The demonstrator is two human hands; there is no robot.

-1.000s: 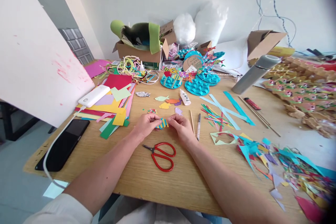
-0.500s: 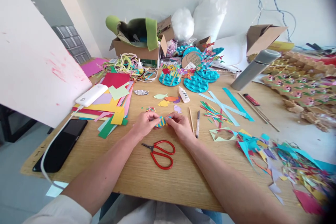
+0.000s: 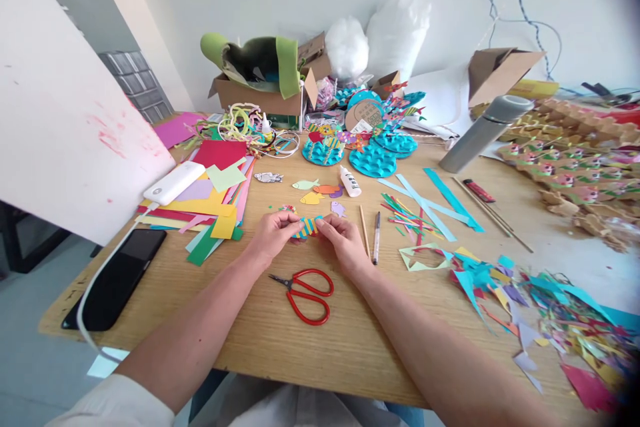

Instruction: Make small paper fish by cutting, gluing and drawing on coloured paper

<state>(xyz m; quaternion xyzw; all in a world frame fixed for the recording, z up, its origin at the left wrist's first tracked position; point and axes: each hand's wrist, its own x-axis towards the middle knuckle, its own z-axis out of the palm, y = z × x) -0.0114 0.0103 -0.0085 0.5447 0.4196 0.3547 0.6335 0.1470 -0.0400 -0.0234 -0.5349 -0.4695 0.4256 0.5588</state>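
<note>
Blue-and-yellow striped paper (image 3: 309,227) sits between the left hand (image 3: 273,235) and the right hand (image 3: 342,236), each pinching an end, fingertips closed on it! It stretches side to side, right end slightly higher; which end is its front, I can't tell. Nearer, red-handled scissors (image 3: 291,286) lie on the surface (image 3: 240,340), tips leftward.

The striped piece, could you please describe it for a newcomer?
At the wooden table, beyond the red scissors, the left hand and right hand hold a small striped piece. Its blue and yellow bands set it apart from the plain paper fish.
</note>
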